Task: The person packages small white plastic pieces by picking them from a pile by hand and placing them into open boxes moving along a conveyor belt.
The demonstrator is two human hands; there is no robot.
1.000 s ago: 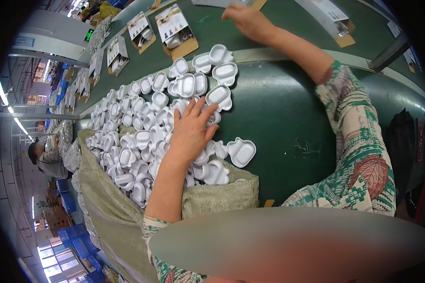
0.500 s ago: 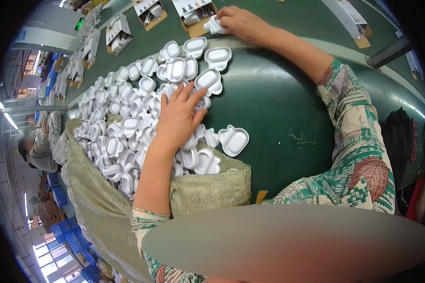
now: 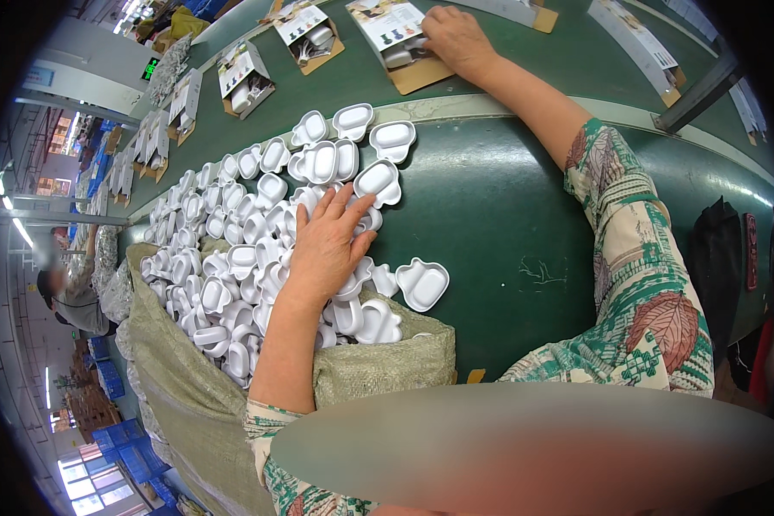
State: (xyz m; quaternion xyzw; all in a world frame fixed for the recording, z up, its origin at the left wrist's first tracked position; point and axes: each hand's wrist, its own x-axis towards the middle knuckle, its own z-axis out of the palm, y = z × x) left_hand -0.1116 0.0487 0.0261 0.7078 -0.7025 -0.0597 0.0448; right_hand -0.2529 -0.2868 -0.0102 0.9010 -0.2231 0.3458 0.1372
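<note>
Loose white trays (image 3: 242, 258) at left, an open carton (image 3: 383, 21) at the right hand (image 3: 460, 41).
A woven sack (image 3: 189, 378) lies along the near edge of the many trays left unboxed, pointing every way on the green surface (image 3: 499, 215); other cartons (image 3: 236, 65) stand open, already holding white items. The left hand (image 3: 322, 249) rests on the trays, fingers loosely spread. Beyond the pale rail (image 3: 456, 105), the carton's long axis slants upper left to lower right, open end toward the person; whether the right fingers hold anything, I cannot tell.
</note>
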